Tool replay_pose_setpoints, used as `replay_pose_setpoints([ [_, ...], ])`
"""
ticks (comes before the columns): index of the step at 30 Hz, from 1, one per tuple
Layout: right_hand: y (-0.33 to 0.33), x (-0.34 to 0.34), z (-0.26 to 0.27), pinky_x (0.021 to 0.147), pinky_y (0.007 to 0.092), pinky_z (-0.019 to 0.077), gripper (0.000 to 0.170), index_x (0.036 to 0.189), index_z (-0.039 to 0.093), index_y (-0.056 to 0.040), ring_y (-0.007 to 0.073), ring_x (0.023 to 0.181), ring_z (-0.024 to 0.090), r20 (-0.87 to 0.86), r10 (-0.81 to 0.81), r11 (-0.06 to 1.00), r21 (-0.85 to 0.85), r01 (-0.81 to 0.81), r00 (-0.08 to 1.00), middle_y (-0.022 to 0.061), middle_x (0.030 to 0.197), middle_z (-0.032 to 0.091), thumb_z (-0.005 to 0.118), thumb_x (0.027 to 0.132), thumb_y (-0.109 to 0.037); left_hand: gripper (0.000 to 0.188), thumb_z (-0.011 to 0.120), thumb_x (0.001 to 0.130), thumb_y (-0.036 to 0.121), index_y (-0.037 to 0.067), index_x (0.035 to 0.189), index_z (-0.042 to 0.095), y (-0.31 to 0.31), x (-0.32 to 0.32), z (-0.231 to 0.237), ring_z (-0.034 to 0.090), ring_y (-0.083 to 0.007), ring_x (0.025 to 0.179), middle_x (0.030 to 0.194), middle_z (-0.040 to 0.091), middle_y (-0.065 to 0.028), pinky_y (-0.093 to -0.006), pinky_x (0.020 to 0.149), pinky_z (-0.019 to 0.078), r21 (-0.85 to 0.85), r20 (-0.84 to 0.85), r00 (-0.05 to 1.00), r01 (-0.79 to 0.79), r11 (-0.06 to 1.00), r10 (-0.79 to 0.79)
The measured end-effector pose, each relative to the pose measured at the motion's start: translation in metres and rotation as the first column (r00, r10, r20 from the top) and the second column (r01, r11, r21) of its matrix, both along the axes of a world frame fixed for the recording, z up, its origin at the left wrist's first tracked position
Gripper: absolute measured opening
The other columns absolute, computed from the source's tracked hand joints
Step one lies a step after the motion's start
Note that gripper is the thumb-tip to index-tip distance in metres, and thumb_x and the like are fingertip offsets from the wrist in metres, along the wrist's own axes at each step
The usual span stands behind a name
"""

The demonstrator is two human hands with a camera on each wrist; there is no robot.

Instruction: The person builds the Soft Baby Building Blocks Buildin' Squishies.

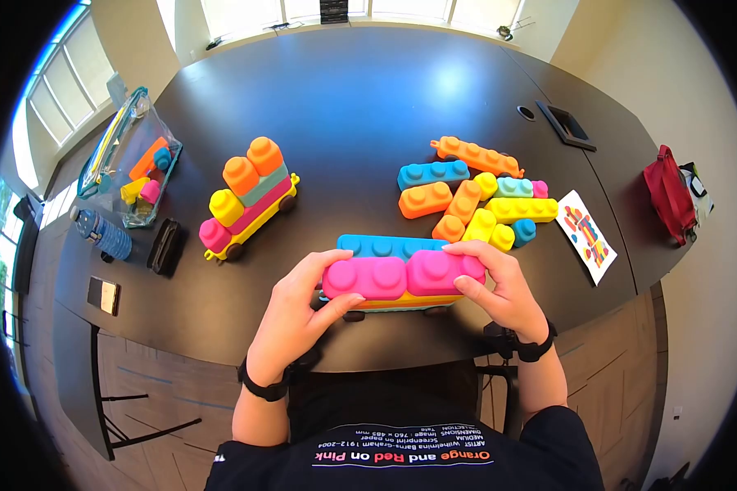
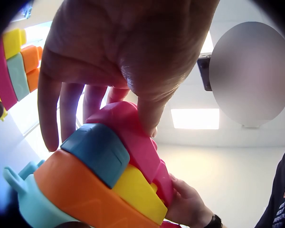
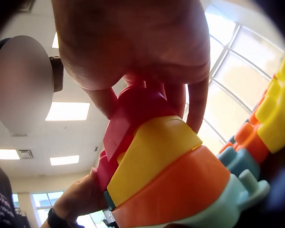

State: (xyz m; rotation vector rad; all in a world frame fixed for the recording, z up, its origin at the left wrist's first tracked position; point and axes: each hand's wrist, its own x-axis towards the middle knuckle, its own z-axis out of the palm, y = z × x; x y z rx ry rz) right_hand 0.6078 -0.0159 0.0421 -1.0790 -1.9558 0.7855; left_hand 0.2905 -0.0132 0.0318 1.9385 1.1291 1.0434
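Close to the table's near edge stands a stacked toy-block car on a light teal wheeled base [image 3: 223, 202]. An orange layer [image 2: 90, 190] sits on the base, with a blue block [image 2: 99, 152] and a yellow block [image 3: 154, 152] above it. Two pink blocks [image 1: 364, 280] lie end to end along the near side of the top, and a studded blue block [image 1: 393, 245] shows behind them. My left hand [image 1: 299, 307] grips the left pink block between thumb and fingers. At the other end, my right hand [image 1: 504, 295] pinches the right pink block.
Left of centre stands a second block car [image 1: 250, 200]. Several loose blocks [image 1: 491, 200] lie beyond my right hand, beside a picture card [image 1: 585, 237]. Further left are a clear bag [image 1: 139, 164], water bottle [image 1: 102, 233], dark case [image 1: 165, 247] and phone [image 1: 104, 295]; a red bag [image 1: 670, 195] lies far right.
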Motion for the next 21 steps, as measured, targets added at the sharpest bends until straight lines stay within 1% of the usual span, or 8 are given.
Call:
replay_pose_setpoints([
  [1, 0.0008, 0.0002, -0.0005, 0.101, 0.0363, 0.0532, 0.038, 0.132, 0.065, -0.0022, 0.0265, 0.111, 0.070, -0.001, -0.001, 1.000, 0.001, 0.001, 1.000, 0.0146, 0.122, 0.071, 0.075, 0.097, -0.014, 0.049, 0.083, 0.090, 0.013, 0.003, 0.135, 0.064, -0.0003, -0.0001, 0.0010, 0.070, -0.0253, 0.108, 0.120, 0.073, -0.0134, -0.0368, 0.097, 0.0547, -0.031, -0.007, 1.000, 0.003, 1.000, -0.003],
  [3, 0.0012, 0.0009, -0.0030, 0.100, 0.0367, 0.0536, 0.040, 0.131, 0.068, -0.0034, 0.0272, 0.110, 0.071, -0.014, 0.029, 0.999, 0.028, -0.029, 0.999, 0.0149, 0.120, 0.073, 0.079, 0.095, -0.015, 0.049, 0.083, 0.090, 0.013, 0.002, 0.134, 0.064, -0.0007, 0.0006, 0.0018, 0.070, -0.0251, 0.108, 0.120, 0.073, -0.0135, -0.0367, 0.097, 0.0546, -0.035, 0.001, 1.000, 0.004, 0.999, -0.004],
  [7, -0.0020, -0.0025, 0.0025, 0.099, 0.0376, 0.0539, 0.040, 0.131, 0.067, -0.0034, 0.0287, 0.109, 0.071, 0.034, 0.013, 1.000, 0.019, -0.014, 0.999, 0.0142, 0.118, 0.073, 0.080, 0.094, -0.014, 0.049, 0.083, 0.090, 0.012, 0.002, 0.134, 0.064, 0.0000, 0.0006, 0.0009, 0.070, -0.0247, 0.109, 0.122, 0.073, -0.0139, -0.0365, 0.098, 0.0543, -0.035, -0.003, 1.000, 0.005, 0.999, -0.005],
  [9, -0.0022, -0.0031, 0.0040, 0.098, 0.0380, 0.0539, 0.040, 0.131, 0.067, -0.0031, 0.0309, 0.109, 0.071, 0.056, 0.013, 1.000, 0.016, -0.014, 0.998, 0.0150, 0.118, 0.072, 0.079, 0.095, -0.014, 0.050, 0.083, 0.090, 0.012, 0.001, 0.134, 0.064, -0.0006, 0.0014, 0.0012, 0.070, -0.0248, 0.109, 0.122, 0.073, -0.0139, -0.0365, 0.098, 0.0542, -0.043, 0.005, 1.000, 0.004, 0.999, -0.004],
  [11, -0.0024, -0.0036, 0.0010, 0.098, 0.0381, 0.0539, 0.040, 0.131, 0.067, -0.0031, 0.0315, 0.109, 0.071, 0.040, 0.009, 1.000, 0.022, -0.010, 0.999, 0.0152, 0.118, 0.072, 0.079, 0.095, -0.014, 0.050, 0.083, 0.090, 0.013, 0.001, 0.134, 0.064, -0.0008, 0.0020, 0.0005, 0.070, -0.0249, 0.109, 0.123, 0.073, -0.0139, -0.0365, 0.099, 0.0542, -0.051, 0.016, 1.000, -0.001, 0.999, 0.001],
  [13, -0.0025, -0.0042, -0.0011, 0.098, 0.0383, 0.0538, 0.040, 0.131, 0.066, -0.0030, 0.0321, 0.109, 0.071, 0.025, 0.010, 1.000, 0.029, -0.011, 1.000, 0.0153, 0.119, 0.072, 0.079, 0.095, -0.014, 0.049, 0.085, 0.091, 0.019, 0.003, 0.132, 0.064, -0.0003, 0.0021, -0.0013, 0.072, -0.0269, 0.103, 0.116, 0.072, -0.0141, -0.0375, 0.089, 0.0587, -0.004, 0.014, 1.000, -0.010, 1.000, 0.011],
  [18, -0.0047, -0.0056, -0.0008, 0.100, 0.0387, 0.0532, 0.043, 0.134, 0.064, -0.0034, 0.0331, 0.111, 0.070, 0.029, -0.001, 1.000, -0.005, 0.002, 1.000, 0.0157, 0.120, 0.071, 0.078, 0.095, -0.015, 0.049, 0.085, 0.092, 0.019, 0.003, 0.133, 0.064, -0.0004, 0.0010, -0.0030, 0.072, -0.0271, 0.103, 0.116, 0.072, -0.0145, -0.0377, 0.089, 0.0589, 0.012, 0.017, 1.000, -0.016, 1.000, 0.016],
  [21, -0.0064, -0.0057, -0.0007, 0.101, 0.0394, 0.0530, 0.045, 0.135, 0.064, -0.0030, 0.0345, 0.115, 0.069, 0.051, -0.027, 0.999, 0.025, 0.026, 0.998, 0.0168, 0.123, 0.071, 0.079, 0.095, -0.017, 0.049, 0.084, 0.092, 0.020, 0.003, 0.133, 0.064, -0.0007, 0.0017, -0.0019, 0.072, -0.0271, 0.104, 0.116, 0.072, -0.0145, -0.0378, 0.089, 0.0589, 0.002, 0.021, 1.000, -0.013, 1.000, 0.013],
])
